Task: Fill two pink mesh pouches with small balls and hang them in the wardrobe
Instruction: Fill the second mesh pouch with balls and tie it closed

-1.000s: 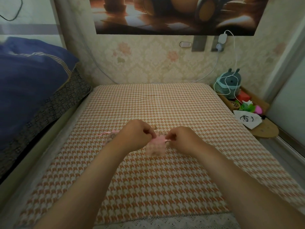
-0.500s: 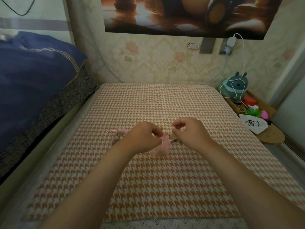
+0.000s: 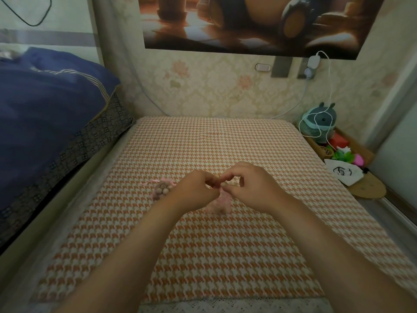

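A pink mesh pouch [image 3: 220, 203] hangs between my hands just above the orange houndstooth mattress [image 3: 212, 249]. My left hand [image 3: 196, 192] and my right hand [image 3: 250, 187] pinch its top edge, fingertips almost touching each other. The pouch's mouth is hidden behind my fingers. A second pink mesh pouch [image 3: 162, 188], packed with small beige balls and closed by a pink ribbon, lies on the mattress just left of my left hand.
A dark blue quilt [image 3: 45, 123] is piled on the left. At the right stands a wooden side shelf [image 3: 365, 188] with a plush toy [image 3: 320, 122], a white cloth bag [image 3: 344, 173] and small colourful items. A charger cable [image 3: 329, 91] hangs from the wall.
Both hands have moved slightly away from me and closer together over the pouch's top. The view shifted, uncovering the filled pouch at the left.
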Available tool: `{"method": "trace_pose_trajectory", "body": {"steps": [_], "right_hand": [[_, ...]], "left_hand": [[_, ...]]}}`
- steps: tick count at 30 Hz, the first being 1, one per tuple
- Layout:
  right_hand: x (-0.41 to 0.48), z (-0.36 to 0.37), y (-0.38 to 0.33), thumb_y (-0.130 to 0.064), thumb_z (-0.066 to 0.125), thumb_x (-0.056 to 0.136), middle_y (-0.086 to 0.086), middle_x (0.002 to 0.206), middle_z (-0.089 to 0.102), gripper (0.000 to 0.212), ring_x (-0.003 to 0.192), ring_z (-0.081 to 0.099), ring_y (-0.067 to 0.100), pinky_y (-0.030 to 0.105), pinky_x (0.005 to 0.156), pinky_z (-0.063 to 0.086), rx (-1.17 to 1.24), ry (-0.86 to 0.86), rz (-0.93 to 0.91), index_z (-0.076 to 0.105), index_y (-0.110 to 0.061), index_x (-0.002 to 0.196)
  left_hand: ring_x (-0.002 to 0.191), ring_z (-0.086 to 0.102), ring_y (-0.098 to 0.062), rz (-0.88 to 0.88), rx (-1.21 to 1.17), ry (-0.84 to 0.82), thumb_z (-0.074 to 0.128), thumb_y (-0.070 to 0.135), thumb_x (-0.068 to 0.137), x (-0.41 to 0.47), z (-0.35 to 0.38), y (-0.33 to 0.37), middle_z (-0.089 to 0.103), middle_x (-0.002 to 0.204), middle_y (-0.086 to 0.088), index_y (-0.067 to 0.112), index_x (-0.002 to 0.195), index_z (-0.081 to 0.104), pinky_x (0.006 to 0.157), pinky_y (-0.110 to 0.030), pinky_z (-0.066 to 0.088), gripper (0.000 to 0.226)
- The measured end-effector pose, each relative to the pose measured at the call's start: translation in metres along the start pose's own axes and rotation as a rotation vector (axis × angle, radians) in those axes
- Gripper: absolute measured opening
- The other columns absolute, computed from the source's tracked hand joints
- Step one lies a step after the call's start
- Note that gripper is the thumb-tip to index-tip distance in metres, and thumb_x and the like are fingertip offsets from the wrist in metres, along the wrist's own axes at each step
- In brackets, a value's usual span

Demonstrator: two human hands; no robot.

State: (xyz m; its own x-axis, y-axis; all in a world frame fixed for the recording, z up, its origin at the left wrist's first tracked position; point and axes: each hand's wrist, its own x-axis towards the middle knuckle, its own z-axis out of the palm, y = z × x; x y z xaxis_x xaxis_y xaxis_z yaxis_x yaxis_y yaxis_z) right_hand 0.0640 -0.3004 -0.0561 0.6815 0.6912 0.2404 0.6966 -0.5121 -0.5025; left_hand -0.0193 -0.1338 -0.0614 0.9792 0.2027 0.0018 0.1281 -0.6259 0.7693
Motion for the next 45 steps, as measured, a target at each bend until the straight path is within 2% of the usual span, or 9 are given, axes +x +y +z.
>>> {"method": "trace_pose_trajectory", "body": {"steps": [7, 13, 20, 24, 27, 32, 36, 40, 45], "right_hand": [[0.001, 0.0, 0.002, -0.035, 0.068, 0.093, -0.019, 0.1, 0.061, 0.011, 0.077, 0.051, -0.006, 0.025, 0.074, 0.044, -0.041, -0.044, -0.011, 0.077, -0.042, 0.095], [-0.004, -0.008, 0.012, -0.052, 0.057, 0.095, -0.001, 0.083, 0.075, 0.036, 0.075, 0.069, 0.02, 0.044, 0.07, 0.06, -0.081, -0.138, 0.127, 0.079, -0.024, 0.087], [-0.007, -0.023, 0.025, -0.045, 0.063, 0.089, 0.007, 0.073, 0.074, 0.036, 0.065, 0.067, 0.028, 0.045, 0.06, 0.056, -0.041, -0.087, 0.177, 0.078, -0.014, 0.077], [-0.009, -0.026, 0.031, -0.038, 0.064, 0.089, 0.012, 0.07, 0.071, 0.032, 0.051, 0.046, 0.017, 0.035, 0.052, 0.039, -0.037, -0.092, 0.196, 0.078, -0.011, 0.079], [-0.009, -0.024, 0.034, -0.034, 0.063, 0.091, 0.013, 0.068, 0.07, 0.032, 0.051, 0.045, 0.018, 0.035, 0.052, 0.037, -0.026, -0.085, 0.21, 0.076, -0.009, 0.075], [-0.006, -0.024, 0.03, -0.032, 0.063, 0.091, 0.007, 0.06, 0.068, 0.03, 0.048, 0.046, 0.015, 0.034, 0.049, 0.038, 0.002, -0.061, 0.201, 0.077, -0.015, 0.071], [-0.002, -0.02, 0.031, -0.032, 0.062, 0.092, -0.003, 0.065, 0.072, 0.026, 0.047, 0.052, 0.017, 0.035, 0.049, 0.044, 0.002, -0.064, 0.196, 0.079, -0.02, 0.077], [-0.006, -0.016, 0.036, -0.034, 0.06, 0.094, -0.003, 0.081, 0.078, 0.025, 0.041, 0.044, 0.009, 0.036, 0.047, 0.046, 0.018, -0.075, 0.195, 0.079, -0.034, 0.076], [-0.011, -0.017, 0.03, -0.03, 0.058, 0.093, -0.004, 0.088, 0.079, 0.033, 0.04, 0.042, 0.009, 0.031, 0.047, 0.041, 0.045, -0.081, 0.197, 0.074, -0.046, 0.069]], "left_hand": [[0.075, 0.061, 0.003, 0.011, 0.026, -0.003, 0.065, 0.017, 0.09, 0.006, 0.006, 0.004, 0.071, 0.098, 0.012, 0.025, 0.105, 0.075, 0.061, -0.014, 0.044, 0.02], [0.079, 0.07, -0.021, -0.006, -0.044, 0.023, 0.067, 0.017, 0.088, 0.008, 0.012, 0.01, 0.071, 0.087, 0.012, 0.028, 0.092, 0.076, 0.075, -0.041, 0.059, 0.015], [0.08, 0.07, -0.013, -0.012, -0.283, 0.037, 0.063, 0.017, 0.093, 0.022, 0.024, 0.008, 0.075, 0.096, -0.001, 0.022, 0.1, 0.073, 0.069, -0.025, 0.054, 0.013], [0.075, 0.064, -0.01, -0.029, -0.089, 0.127, 0.062, 0.015, 0.094, 0.038, 0.037, -0.009, 0.073, 0.099, 0.003, 0.024, 0.101, 0.073, 0.068, -0.024, 0.051, 0.016], [0.092, 0.06, -0.008, 0.028, 0.16, 0.135, 0.059, 0.014, 0.096, 0.046, 0.049, -0.016, 0.065, 0.111, 0.008, 0.021, 0.115, 0.072, 0.08, -0.022, 0.047, 0.024], [0.094, 0.057, -0.017, 0.127, 0.395, 0.058, 0.061, -0.002, 0.087, 0.054, 0.055, -0.022, 0.053, 0.107, 0.0, 0.023, 0.114, 0.074, 0.079, -0.03, 0.05, 0.038], [0.082, 0.054, -0.013, 0.145, 0.386, 0.118, 0.065, 0.003, 0.087, 0.057, 0.054, -0.033, 0.052, 0.091, 0.006, 0.019, 0.102, 0.074, 0.063, -0.016, 0.034, 0.025], [0.079, 0.061, -0.018, 0.093, 0.321, 0.165, 0.063, 0.006, 0.086, 0.056, 0.06, -0.039, 0.066, 0.085, 0.003, 0.017, 0.088, 0.069, 0.069, -0.031, 0.051, 0.012], [0.078, 0.063, -0.01, 0.058, 0.228, 0.178, 0.07, 0.02, 0.088, 0.056, 0.051, -0.038, 0.068, 0.086, 0.011, 0.023, 0.095, 0.069, 0.069, -0.026, 0.053, 0.008]]}}
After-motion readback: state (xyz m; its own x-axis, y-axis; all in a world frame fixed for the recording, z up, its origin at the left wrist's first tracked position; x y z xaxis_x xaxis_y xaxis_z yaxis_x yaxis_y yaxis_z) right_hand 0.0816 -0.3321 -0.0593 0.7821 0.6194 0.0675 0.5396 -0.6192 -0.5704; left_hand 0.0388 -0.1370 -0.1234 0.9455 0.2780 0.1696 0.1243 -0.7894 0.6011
